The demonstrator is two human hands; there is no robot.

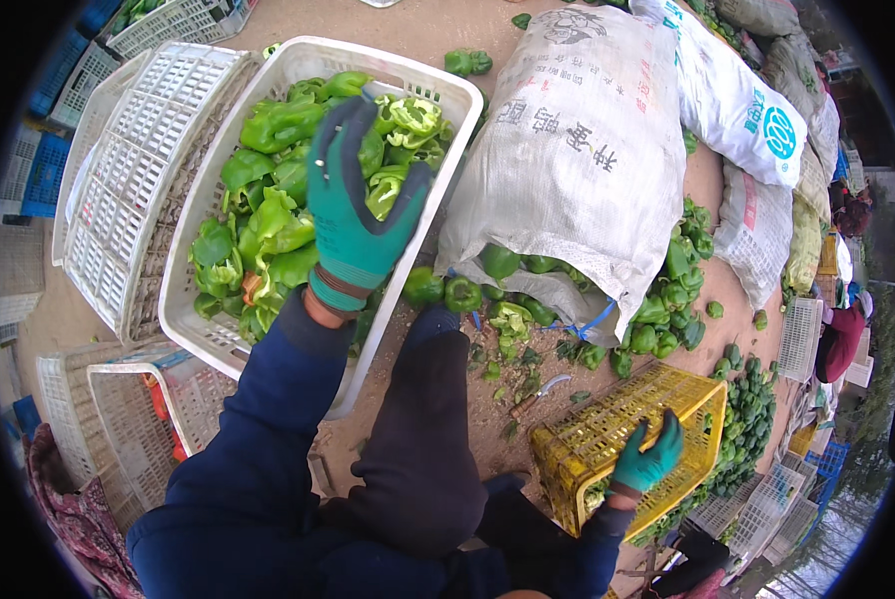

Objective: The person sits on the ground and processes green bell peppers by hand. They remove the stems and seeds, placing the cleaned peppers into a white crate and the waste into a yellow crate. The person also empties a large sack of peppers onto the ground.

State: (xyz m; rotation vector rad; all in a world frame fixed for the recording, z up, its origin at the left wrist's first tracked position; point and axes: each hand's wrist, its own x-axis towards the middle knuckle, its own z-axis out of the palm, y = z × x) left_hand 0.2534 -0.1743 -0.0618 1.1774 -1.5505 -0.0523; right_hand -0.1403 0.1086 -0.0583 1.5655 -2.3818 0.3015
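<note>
My left hand (361, 202), in a teal and dark work glove, is over a white plastic crate (459, 82) of cut green bell peppers (275, 217). Its fingers and thumb are spread, with no pepper seen gripped; whether the fingertips touch the peppers is unclear. My right hand (648, 455), gloved alike, has its fingers apart over a yellow plastic crate (627, 404) lying on the ground at the lower right. Between the hands, a wooden-handled curved knife (524, 406) lies on the ground near pepper scraps (511, 322). Whole green peppers (500, 260) show in the mouth of a woven sack (567, 150).
Stacked white crates (140, 180) stand at the left, and another crate (129, 404) with red items is below them. Loose green peppers (665, 299) cover ground beside the sack. More sacks (755, 112) lie at the upper right. A person in red (843, 341) is at the far right.
</note>
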